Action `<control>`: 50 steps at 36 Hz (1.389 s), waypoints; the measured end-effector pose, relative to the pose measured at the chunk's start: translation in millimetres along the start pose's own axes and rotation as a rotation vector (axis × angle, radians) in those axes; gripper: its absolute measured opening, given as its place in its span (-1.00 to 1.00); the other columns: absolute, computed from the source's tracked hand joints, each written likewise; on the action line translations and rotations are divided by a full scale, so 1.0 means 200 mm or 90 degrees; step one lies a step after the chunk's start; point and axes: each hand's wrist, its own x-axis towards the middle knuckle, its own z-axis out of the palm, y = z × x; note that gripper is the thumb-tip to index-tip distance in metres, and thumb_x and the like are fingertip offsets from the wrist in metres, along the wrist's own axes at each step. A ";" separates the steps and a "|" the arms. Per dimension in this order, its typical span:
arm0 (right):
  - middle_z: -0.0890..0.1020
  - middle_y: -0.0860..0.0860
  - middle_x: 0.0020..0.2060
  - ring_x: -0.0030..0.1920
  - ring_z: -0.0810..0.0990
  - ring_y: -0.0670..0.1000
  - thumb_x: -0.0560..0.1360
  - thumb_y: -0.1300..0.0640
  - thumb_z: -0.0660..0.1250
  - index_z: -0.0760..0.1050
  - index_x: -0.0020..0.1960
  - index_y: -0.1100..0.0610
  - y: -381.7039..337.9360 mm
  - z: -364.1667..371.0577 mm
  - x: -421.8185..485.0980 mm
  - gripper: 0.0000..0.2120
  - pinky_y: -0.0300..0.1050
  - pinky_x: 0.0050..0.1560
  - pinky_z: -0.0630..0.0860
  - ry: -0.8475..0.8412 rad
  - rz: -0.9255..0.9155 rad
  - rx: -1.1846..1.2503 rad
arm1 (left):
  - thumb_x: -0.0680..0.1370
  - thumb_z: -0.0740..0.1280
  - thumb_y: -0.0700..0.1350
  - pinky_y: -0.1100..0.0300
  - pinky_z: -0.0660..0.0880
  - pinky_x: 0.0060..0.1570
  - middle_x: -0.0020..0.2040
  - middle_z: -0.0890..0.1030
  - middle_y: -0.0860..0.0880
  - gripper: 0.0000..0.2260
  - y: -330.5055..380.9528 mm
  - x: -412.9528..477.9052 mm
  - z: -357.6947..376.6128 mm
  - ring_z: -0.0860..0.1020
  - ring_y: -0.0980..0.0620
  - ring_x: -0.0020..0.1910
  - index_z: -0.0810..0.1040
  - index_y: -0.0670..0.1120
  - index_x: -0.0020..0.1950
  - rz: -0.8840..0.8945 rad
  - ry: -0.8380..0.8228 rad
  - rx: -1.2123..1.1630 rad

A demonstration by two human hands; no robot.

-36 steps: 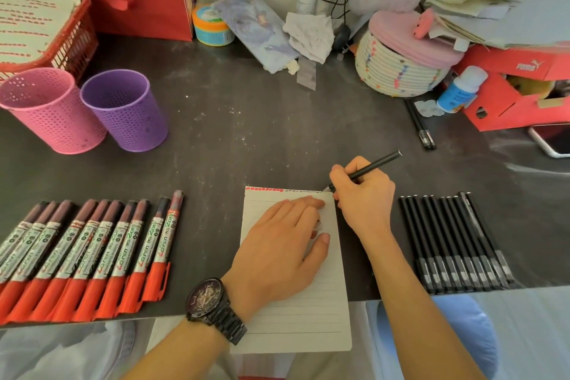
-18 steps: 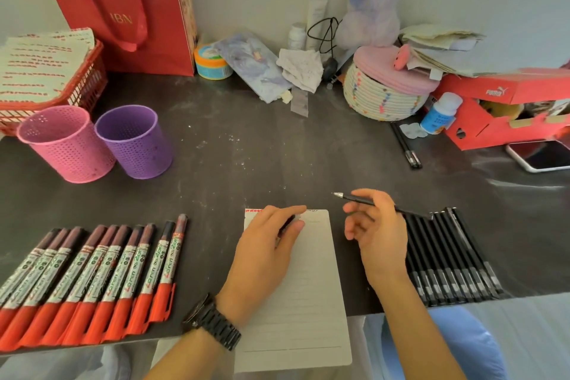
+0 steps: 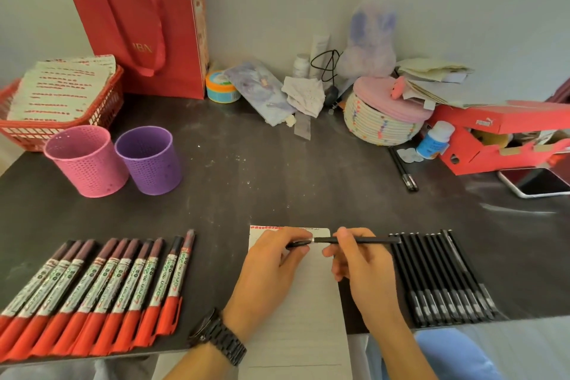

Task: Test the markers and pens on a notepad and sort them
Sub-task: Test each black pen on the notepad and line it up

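Note:
A lined white notepad (image 3: 308, 311) lies at the table's front edge. Above its top, my right hand (image 3: 361, 268) holds a black pen (image 3: 364, 240) level by its barrel. My left hand (image 3: 271, 268) pinches the pen's black cap (image 3: 297, 244) at the pen's left end, where a silver ring shows. Several red-capped markers (image 3: 101, 290) lie in a row on the left. Several black pens (image 3: 444, 278) lie in a row on the right. A pink cup (image 3: 84, 160) and a purple cup (image 3: 149, 160) stand side by side at the back left.
A red basket of papers (image 3: 55, 108) and a red gift bag (image 3: 145, 28) stand at the back left. A woven round box (image 3: 382, 114), a red shoe box (image 3: 499, 139), a small bottle (image 3: 433, 140), a phone (image 3: 536, 182) and two loose black pens (image 3: 404, 170) sit at the back right.
My right hand stopped writing, lifted the pen off the notepad and turned it level. My left hand left the page and brought the cap to the pen's tip.

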 end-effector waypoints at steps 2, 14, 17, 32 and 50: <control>0.71 0.14 -0.27 -0.44 0.57 0.03 0.64 0.14 0.31 0.59 -0.06 0.15 0.01 0.01 0.00 -0.85 -0.16 -0.42 0.52 -0.024 0.001 -0.033 | 0.57 0.40 -0.08 0.44 0.42 -0.01 0.04 0.59 0.32 -0.77 0.00 0.00 -0.01 0.52 0.25 0.06 0.59 0.19 0.18 0.021 -0.003 0.008; 0.71 0.09 -0.24 -0.26 0.69 0.05 0.57 0.16 0.42 0.66 -0.04 -0.08 -0.03 0.01 -0.04 -0.86 -0.13 -0.23 0.63 -0.074 0.024 -0.073 | 0.52 0.28 0.28 0.42 0.44 0.03 0.03 0.55 0.44 -0.69 0.00 0.02 0.01 0.48 0.33 0.10 0.35 0.53 0.24 0.014 -0.098 0.048; 0.70 0.04 -0.23 -0.20 0.70 0.00 0.59 0.10 0.39 0.64 -0.08 -0.06 -0.06 -0.14 -0.01 -0.90 -0.14 -0.20 0.64 -0.033 0.025 -0.117 | 0.49 0.34 0.29 0.39 0.34 0.17 0.07 0.38 0.55 -0.54 -0.04 0.02 0.05 0.38 0.40 0.10 0.18 0.53 0.28 -0.042 -0.119 0.089; 0.70 -0.04 -0.42 -0.34 0.70 -0.01 0.47 -0.06 0.53 0.51 0.02 0.02 -0.30 -1.17 0.19 -0.73 0.01 -0.09 0.68 -0.012 0.295 -0.717 | 0.52 0.39 0.16 0.27 0.31 0.19 0.15 0.52 0.30 -0.85 -0.02 -0.02 0.05 0.41 0.25 0.15 0.62 0.22 0.07 0.081 -0.071 0.229; 0.62 -0.13 -0.14 0.02 0.62 0.04 0.59 -0.11 0.34 0.57 0.13 -0.02 -0.14 -0.96 0.41 -0.78 -0.04 0.02 0.50 0.076 0.117 -0.715 | 0.58 0.26 0.19 0.26 0.34 0.20 0.20 0.53 0.27 -0.81 0.01 -0.03 0.05 0.47 0.17 0.21 0.60 0.21 0.11 0.083 -0.093 0.267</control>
